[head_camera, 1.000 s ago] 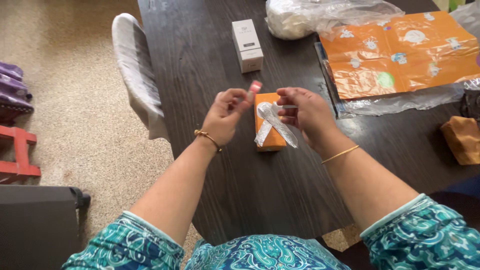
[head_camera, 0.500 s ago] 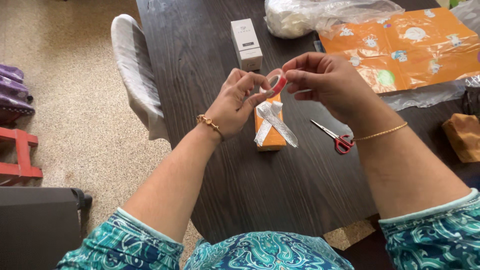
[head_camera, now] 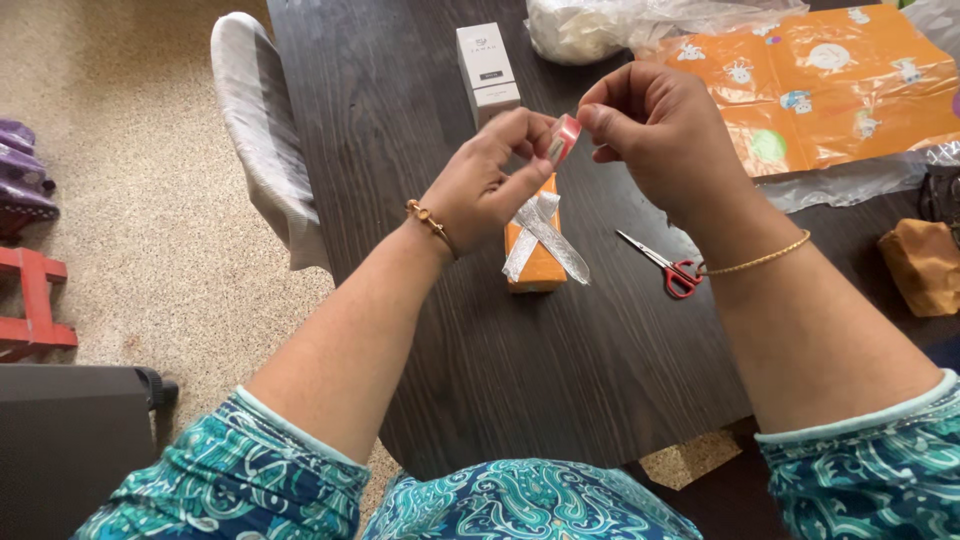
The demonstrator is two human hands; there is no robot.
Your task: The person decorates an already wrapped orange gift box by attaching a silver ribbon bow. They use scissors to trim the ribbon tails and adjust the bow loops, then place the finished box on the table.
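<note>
Both of your hands are raised above the dark wooden table (head_camera: 480, 350), meeting on one small red-and-white roll of adhesive tape (head_camera: 566, 137). Your left hand (head_camera: 487, 185) pinches the roll's near side between thumb and fingertips; your right hand (head_camera: 660, 130) grips its far side, fingers curled around it. Whether a strip is drawn off the roll cannot be told at this size. Directly below the hands, flat on the table, lies a small orange-wrapped rectangular gift box (head_camera: 538, 262) with a silver ribbon bow (head_camera: 540, 232) crossed over its top. Just right of the box, near your right wrist, rest red-handled scissors (head_camera: 665, 266), blades pointing away from you. Beyond the hands stands a white rectangular carton (head_camera: 487, 72). Further right, an orange patterned sheet of wrapping paper (head_camera: 830, 90) lies spread out, with a crumpled clear plastic bag (head_camera: 620, 25) at the far edge. A grey cushioned chair back (head_camera: 258, 130) stands at the table's left side.
</note>
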